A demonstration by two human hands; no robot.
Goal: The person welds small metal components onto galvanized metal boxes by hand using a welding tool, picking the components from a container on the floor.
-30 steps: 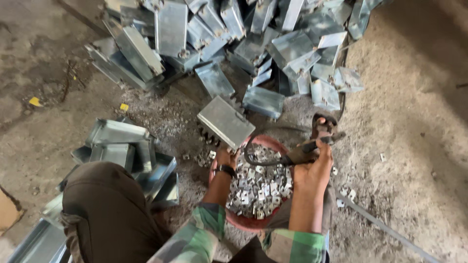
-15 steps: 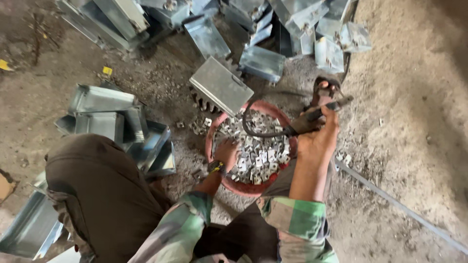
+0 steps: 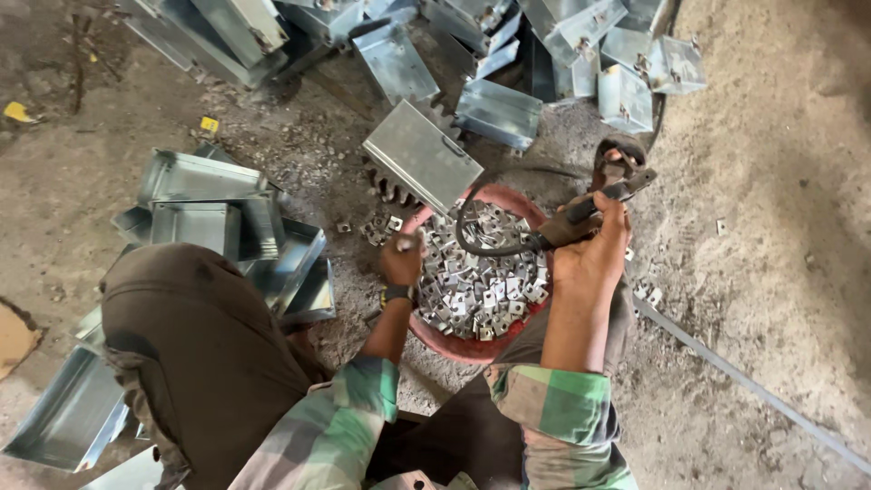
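Note:
A red bowl (image 3: 461, 343) full of several small square metal plates (image 3: 476, 286) sits on the ground between my knees. My left hand (image 3: 402, 257) is at the bowl's left rim, fingers pinched on one small metal plate. My right hand (image 3: 592, 245) grips a dark hand tool (image 3: 606, 186) with a black cable (image 3: 472, 238) looping over the bowl. A folded sheet-metal box (image 3: 419, 156) rests tilted just behind the bowl.
Several galvanized metal boxes are heaped at the top (image 3: 508, 54) and stacked at the left (image 3: 204, 204). My left knee in brown trousers (image 3: 195, 336) fills the lower left. A thin metal rod (image 3: 753, 386) lies on the sandy ground at right.
The view has shifted so the bowl sits lower in frame. My left hand rose from among the plates to the bowl's left rim, pinching one. My right hand keeps its hold on the tool.

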